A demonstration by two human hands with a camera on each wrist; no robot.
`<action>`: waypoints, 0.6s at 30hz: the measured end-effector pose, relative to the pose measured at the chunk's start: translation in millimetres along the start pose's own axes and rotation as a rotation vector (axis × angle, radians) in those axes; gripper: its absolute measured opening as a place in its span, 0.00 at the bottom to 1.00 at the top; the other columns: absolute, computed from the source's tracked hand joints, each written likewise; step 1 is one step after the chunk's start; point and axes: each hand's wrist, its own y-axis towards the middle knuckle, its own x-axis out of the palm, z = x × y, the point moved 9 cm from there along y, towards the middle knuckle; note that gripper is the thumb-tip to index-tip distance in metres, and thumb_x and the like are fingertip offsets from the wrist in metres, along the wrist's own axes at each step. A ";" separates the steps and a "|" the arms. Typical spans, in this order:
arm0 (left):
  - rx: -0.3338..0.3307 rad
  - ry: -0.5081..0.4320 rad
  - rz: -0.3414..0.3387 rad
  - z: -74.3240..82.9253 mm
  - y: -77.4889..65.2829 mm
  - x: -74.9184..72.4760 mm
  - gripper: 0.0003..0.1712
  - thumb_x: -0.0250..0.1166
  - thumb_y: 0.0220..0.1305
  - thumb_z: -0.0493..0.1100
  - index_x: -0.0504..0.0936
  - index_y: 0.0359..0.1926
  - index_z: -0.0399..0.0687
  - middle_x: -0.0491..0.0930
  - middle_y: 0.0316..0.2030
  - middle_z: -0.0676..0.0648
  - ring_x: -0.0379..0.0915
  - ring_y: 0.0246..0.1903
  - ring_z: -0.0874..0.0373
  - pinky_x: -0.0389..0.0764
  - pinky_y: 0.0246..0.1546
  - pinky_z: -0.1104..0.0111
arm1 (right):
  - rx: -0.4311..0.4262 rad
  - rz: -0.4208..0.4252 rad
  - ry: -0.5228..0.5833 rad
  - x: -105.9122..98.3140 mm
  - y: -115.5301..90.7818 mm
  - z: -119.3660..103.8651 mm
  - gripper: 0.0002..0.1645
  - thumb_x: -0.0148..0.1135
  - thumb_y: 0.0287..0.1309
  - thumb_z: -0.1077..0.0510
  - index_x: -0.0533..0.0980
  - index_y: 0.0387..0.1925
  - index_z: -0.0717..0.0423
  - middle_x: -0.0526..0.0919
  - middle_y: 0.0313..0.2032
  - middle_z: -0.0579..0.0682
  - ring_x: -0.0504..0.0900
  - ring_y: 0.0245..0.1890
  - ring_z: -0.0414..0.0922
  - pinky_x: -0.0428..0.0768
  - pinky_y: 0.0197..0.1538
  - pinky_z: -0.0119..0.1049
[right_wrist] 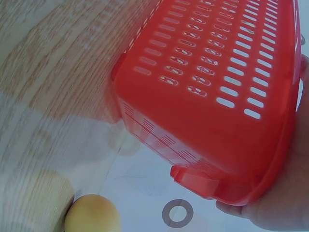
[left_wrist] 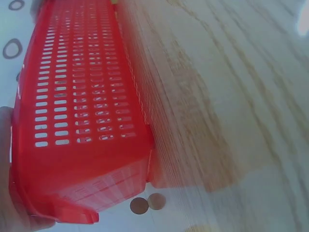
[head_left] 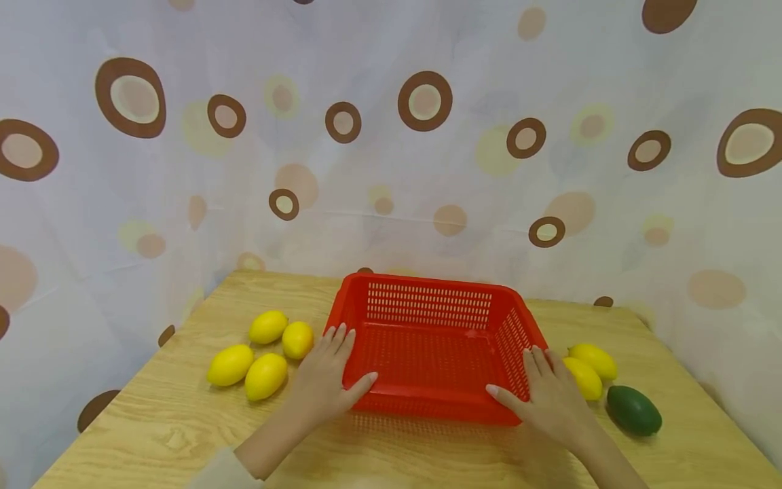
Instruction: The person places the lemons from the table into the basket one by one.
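Note:
A red plastic basket with slotted walls stands on the wooden table, its perforated floor showing. My left hand rests on its near left corner, with straight fingers along the side rim and the thumb over the front rim. At the near right corner my right hand lies the same way, thumb spread toward the middle. Both wrist views show the slotted front wall from outside, and part of the right hand appears against the rim corner. The fingertips are mostly hidden there.
Several yellow lemons lie left of the basket. On the right are two more lemons, one partly behind my right hand, and a dark green oval fruit. A spotted curtain hangs behind the table.

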 end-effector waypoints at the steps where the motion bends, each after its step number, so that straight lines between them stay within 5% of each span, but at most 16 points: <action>1: 0.017 0.002 0.050 -0.1 -0.4 -4.8 0.39 0.58 0.60 0.59 0.68 0.62 0.34 0.66 0.63 0.35 0.61 0.64 0.40 0.65 0.63 0.51 | -0.005 0.009 0.001 -0.9 0.2 -0.6 0.63 0.46 0.52 0.24 0.52 0.65 0.76 0.53 0.66 0.75 0.50 0.64 0.71 0.54 0.61 0.70; 5: 0.079 0.012 0.239 -3.1 -5.2 -23.5 0.29 0.64 0.57 0.50 0.76 0.54 0.36 0.76 0.55 0.38 0.72 0.55 0.43 0.75 0.54 0.53 | -0.023 0.039 0.035 -3.7 0.5 -1.9 0.62 0.48 0.52 0.25 0.51 0.66 0.74 0.54 0.66 0.72 0.50 0.64 0.69 0.55 0.61 0.70; 8: 0.109 0.022 0.314 -8.9 -8.9 -32.3 0.24 0.66 0.55 0.46 0.79 0.50 0.36 0.78 0.51 0.39 0.75 0.51 0.44 0.77 0.50 0.53 | -0.041 0.055 0.058 -5.6 1.5 -2.4 0.61 0.50 0.51 0.26 0.51 0.67 0.72 0.55 0.67 0.70 0.49 0.65 0.68 0.57 0.60 0.70; 18: 0.114 0.097 0.346 -40.8 -21.0 -42.0 0.17 0.65 0.53 0.41 0.82 0.44 0.36 0.80 0.46 0.39 0.77 0.46 0.44 0.79 0.44 0.52 | -0.085 0.048 0.059 -3.1 4.3 -0.6 0.63 0.54 0.48 0.26 0.50 0.67 0.71 0.54 0.68 0.69 0.49 0.67 0.67 0.57 0.62 0.67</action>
